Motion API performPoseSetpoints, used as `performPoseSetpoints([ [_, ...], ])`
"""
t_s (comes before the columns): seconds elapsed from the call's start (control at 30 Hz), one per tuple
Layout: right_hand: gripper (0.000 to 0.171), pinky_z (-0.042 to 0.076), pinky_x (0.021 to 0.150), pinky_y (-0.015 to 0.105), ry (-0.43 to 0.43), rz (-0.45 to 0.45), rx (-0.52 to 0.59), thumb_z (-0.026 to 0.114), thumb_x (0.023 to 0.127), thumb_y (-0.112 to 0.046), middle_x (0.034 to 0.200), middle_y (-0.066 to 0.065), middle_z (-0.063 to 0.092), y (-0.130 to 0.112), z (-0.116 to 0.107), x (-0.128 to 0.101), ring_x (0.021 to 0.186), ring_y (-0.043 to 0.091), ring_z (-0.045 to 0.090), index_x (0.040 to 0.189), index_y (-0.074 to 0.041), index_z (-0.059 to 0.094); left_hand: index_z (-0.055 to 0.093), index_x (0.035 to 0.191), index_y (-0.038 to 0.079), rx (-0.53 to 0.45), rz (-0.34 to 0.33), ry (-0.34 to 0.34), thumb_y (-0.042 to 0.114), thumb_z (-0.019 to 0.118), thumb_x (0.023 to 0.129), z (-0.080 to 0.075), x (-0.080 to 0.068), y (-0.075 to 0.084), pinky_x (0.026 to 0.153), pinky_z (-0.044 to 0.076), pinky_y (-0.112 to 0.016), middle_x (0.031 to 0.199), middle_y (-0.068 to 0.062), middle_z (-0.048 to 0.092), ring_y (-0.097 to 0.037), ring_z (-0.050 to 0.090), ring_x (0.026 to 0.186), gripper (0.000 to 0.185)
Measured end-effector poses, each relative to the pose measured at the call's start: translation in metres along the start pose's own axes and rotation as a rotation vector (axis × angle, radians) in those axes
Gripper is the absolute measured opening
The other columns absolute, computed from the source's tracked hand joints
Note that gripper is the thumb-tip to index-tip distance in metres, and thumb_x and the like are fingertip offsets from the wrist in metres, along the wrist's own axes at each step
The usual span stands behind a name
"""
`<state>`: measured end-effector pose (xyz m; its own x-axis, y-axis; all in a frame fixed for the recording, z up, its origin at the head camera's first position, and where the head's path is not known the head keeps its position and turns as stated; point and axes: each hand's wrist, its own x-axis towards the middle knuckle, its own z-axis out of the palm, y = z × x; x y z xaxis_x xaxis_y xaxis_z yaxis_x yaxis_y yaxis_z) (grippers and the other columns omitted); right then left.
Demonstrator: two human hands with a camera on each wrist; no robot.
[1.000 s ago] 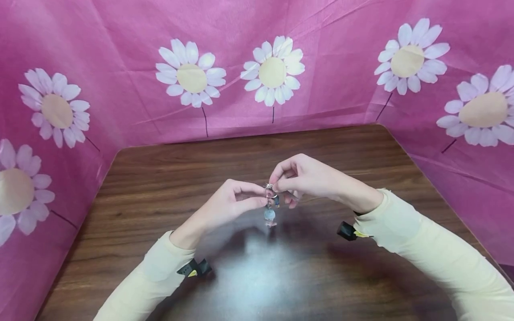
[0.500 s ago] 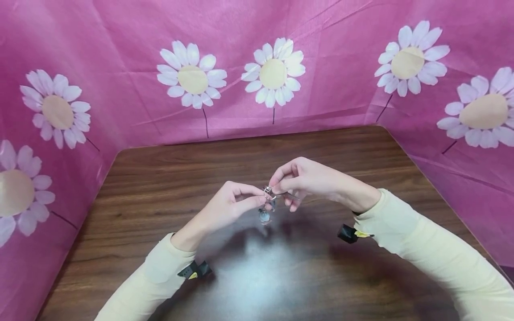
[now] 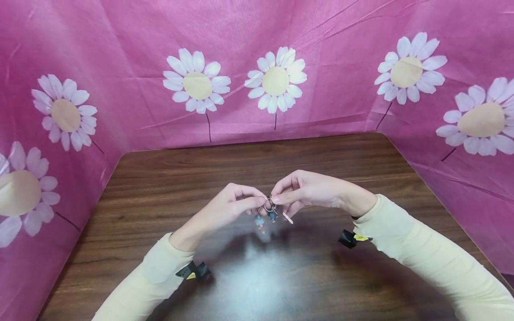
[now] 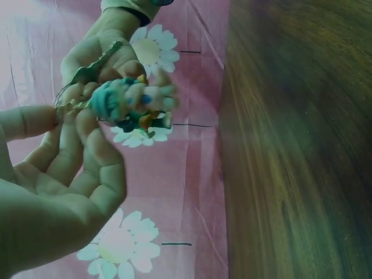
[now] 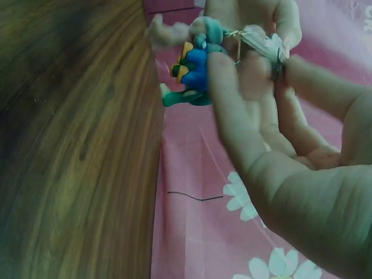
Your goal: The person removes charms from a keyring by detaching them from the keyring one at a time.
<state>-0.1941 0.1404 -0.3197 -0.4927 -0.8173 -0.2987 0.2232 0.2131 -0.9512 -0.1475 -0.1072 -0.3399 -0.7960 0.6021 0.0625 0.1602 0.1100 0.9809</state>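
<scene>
Both hands meet above the middle of the desk (image 3: 168,178), roughly midway between its left and right edges, lifted off the wood.

Left hand (image 3: 225,207): fingers curled, thumb and forefinger tips pinching a small metal key ring (image 3: 270,206) from the left side. In the left wrist view the other fingers (image 4: 87,168) lie loosely bent below the pinch.

Right hand (image 3: 309,189): fingers curled as well, thumb and forefinger pinching the same key ring from the right. Fingertips of the two hands nearly touch at the ring. Right wrist view shows the ring wire (image 5: 256,40) caught between the fingertips, blurred.

Hanging from the ring, clear of the desk: two small figure charms (image 3: 265,218), one pale blue and pinkish, one darker blue with green and yellow parts; the right wrist view shows the darker blue charm (image 5: 192,72) most plainly. A thin pinkish piece (image 3: 287,217) slants down to the right beside them; what it is cannot be told.

Both forearms in cream sleeves (image 3: 421,249), each with a black strap-mounted unit (image 3: 349,238) at the wrist.

Pink cloth with white daisies (image 3: 277,80) stands along the far, left and right edges of the desk.
</scene>
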Motion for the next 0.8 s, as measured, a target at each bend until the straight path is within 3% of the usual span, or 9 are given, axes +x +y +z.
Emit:
performPoseSetpoints([
  [0.17,0.022,0.060,0.078,0.039,0.029,-0.016,-0.007,0.066,0.099,-0.012,0.094,0.013,0.073,0.006,0.001,0.001,0.080,0.022,0.068,0.114,0.004,0.069,0.073,0.110,-0.006,-0.034,-0.035,-0.065,0.010,0.059,0.101,-0.002,0.001,0.001,0.089,0.057,-0.043,0.094,-0.014,0.076,-0.022,0.071,0.091,0.023],
  [0.3,0.020,0.060,0.084,0.044,0.052,-0.031,0.049,0.064,0.100,-0.009,0.096,0.015,0.074,0.014,0.001,0.003,0.083,0.024,0.071,0.114,0.004,0.070,0.070,0.115,-0.009,-0.079,-0.082,-0.087,0.010,0.059,0.101,-0.004,0.000,-0.002,0.093,0.056,-0.045,0.096,-0.016,0.076,-0.021,0.071,0.093,0.026],
  [0.5,0.014,0.060,0.085,0.041,0.083,-0.062,0.165,0.062,0.101,-0.007,0.097,0.011,0.074,0.024,0.002,0.006,0.088,0.023,0.071,0.109,-0.002,0.072,0.071,0.115,-0.007,-0.082,-0.071,-0.078,0.013,0.058,0.102,-0.005,0.002,-0.009,0.088,0.057,-0.043,0.093,-0.016,0.076,-0.023,0.071,0.089,0.027],
  [0.67,0.014,0.061,0.081,0.039,0.094,-0.077,0.220,0.061,0.101,-0.008,0.100,0.012,0.074,0.026,0.003,0.008,0.090,0.023,0.072,0.107,-0.004,0.073,0.073,0.114,-0.001,-0.054,-0.093,-0.050,0.019,0.061,0.103,-0.005,0.003,-0.009,0.093,0.055,-0.051,0.094,-0.011,0.077,-0.025,0.071,0.092,0.026],
  [0.8,0.015,0.061,0.079,0.037,0.083,-0.073,0.236,0.059,0.102,-0.007,0.099,0.013,0.075,0.028,0.003,0.009,0.085,0.021,0.071,0.106,-0.004,0.073,0.072,0.115,-0.003,-0.073,-0.109,-0.057,0.017,0.061,0.103,-0.005,0.004,-0.008,0.095,0.055,-0.050,0.098,-0.013,0.076,-0.028,0.072,0.096,0.026],
])
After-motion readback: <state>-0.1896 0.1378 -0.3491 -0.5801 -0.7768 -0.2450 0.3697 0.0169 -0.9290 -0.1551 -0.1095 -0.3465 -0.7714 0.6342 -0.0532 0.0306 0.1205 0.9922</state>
